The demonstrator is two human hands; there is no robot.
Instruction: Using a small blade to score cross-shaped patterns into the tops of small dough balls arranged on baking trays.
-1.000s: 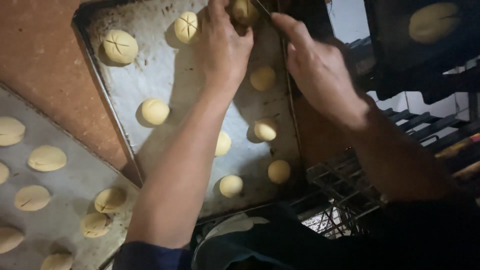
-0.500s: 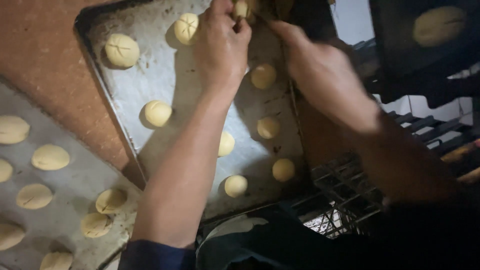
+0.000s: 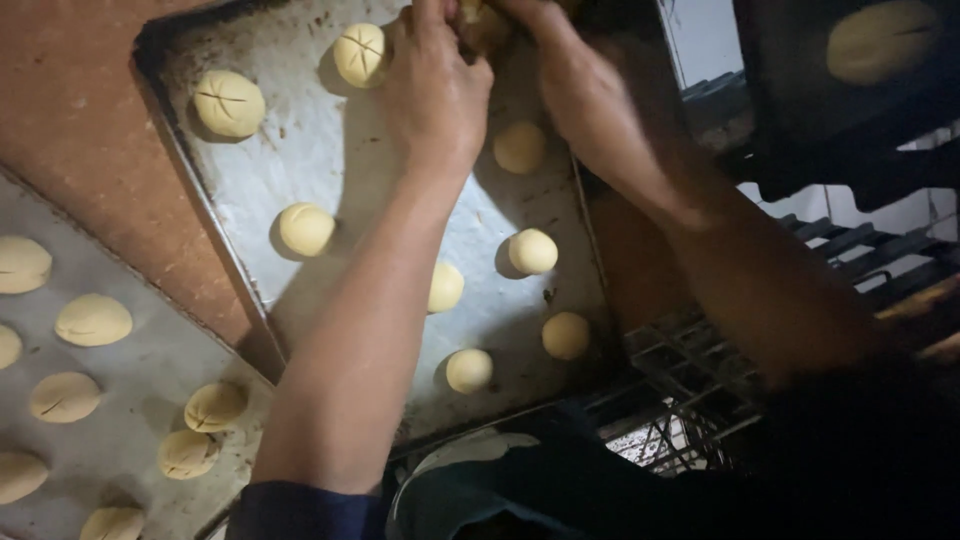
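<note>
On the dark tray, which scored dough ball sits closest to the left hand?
The scored dough ball at the tray's top edge, just beside the left hand. The other two scored ones lie farther out, toward the tray's left rim.

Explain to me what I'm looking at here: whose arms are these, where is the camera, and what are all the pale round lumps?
There is no machine here. A person wears a camera on the head, so you look down along their own two arms. The left hand and the right hand meet at the far edge of a worn metal baking tray, together holding one dough ball. More dough balls lie spaced on that tray; some, like the scored dough ball, have cuts across the top. A second tray at lower left holds flatter dough pieces. At right a wire rack shows.
</note>
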